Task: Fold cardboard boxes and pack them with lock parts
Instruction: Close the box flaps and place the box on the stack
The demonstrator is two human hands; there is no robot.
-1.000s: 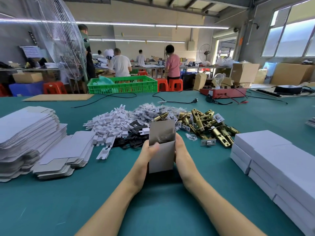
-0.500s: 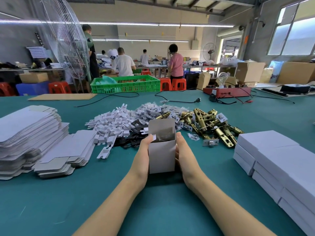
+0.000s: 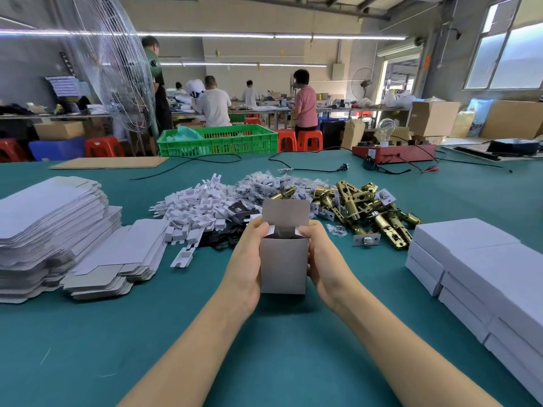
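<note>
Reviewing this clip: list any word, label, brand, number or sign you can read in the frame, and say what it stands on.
No text can be read.
White paper sheet on the far left wall: printed lines, too blurred to read.
Orange sign by the doorway: too small to read.
Small white tags on the brass lock latches: marks too small to read.
Grey cardboard box held between the left hand and right hand: blank.

The table (image 3: 264,362) was teal, the box (image 3: 283,267) grey, the crate (image 3: 219,142) bright green, the stools (image 3: 308,140) orange, and the latches (image 3: 379,218) brass-gold.
</note>
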